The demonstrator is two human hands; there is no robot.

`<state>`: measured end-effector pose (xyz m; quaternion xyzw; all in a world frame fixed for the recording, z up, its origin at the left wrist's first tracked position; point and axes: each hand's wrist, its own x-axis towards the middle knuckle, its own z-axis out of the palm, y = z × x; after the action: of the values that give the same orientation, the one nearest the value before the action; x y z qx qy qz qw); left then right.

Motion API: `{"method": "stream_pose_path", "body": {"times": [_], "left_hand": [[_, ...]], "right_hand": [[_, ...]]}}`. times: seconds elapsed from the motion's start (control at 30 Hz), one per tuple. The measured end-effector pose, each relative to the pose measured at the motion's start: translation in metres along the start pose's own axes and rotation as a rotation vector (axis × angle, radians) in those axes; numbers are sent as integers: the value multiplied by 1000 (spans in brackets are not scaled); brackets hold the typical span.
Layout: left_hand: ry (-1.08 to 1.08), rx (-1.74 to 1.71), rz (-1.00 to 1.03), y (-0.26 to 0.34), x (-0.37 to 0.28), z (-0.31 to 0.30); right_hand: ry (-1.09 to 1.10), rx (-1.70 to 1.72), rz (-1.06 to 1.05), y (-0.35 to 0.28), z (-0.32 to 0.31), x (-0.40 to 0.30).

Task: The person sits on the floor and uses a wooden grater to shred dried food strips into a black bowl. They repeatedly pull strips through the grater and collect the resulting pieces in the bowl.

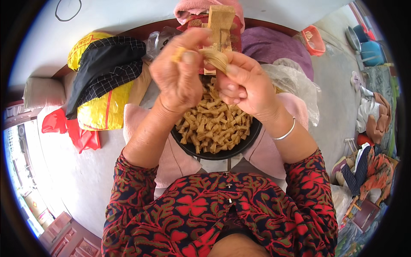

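Note:
My right hand (249,80) pinches a folded bundle of flat straw-coloured strips (215,58) between thumb and fingers. Its other end reaches the fingers of my left hand (179,72), which is blurred, its grip unclear. Something yellow (177,54) sits on or between the left fingers; what it is cannot be made out. Below both hands, a round black basin (218,156) holds a heap of small tied straw-coloured pieces (215,125). Just beyond the hands stands a wooden block device (221,19), partly hidden by them.
Pink towels (175,157) lie under and beside the basin. Yellow plastic bags (102,109) with a dark checked cloth (109,64) are at left. A purple cloth (276,48) and a clear plastic bag (297,83) lie at right, with an orange-red basket (313,40) farther off.

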<state>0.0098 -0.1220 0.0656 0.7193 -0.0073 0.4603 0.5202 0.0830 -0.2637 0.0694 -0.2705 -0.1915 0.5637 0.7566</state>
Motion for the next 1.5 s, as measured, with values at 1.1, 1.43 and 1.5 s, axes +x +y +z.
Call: {"method": "stream_pose_path", "body": {"times": [1.1,1.43,1.5], "left_hand": [[-420,106,-751,-4,1,1],[-700,106,-420,9,8,-8],[-727,140,-529,1,4,-8]], "right_hand": [[27,-278,136,-23,-34,-8],[141,-162,115,-21,-40,-6],[120,-140,163,-20,-39,-4]]}}
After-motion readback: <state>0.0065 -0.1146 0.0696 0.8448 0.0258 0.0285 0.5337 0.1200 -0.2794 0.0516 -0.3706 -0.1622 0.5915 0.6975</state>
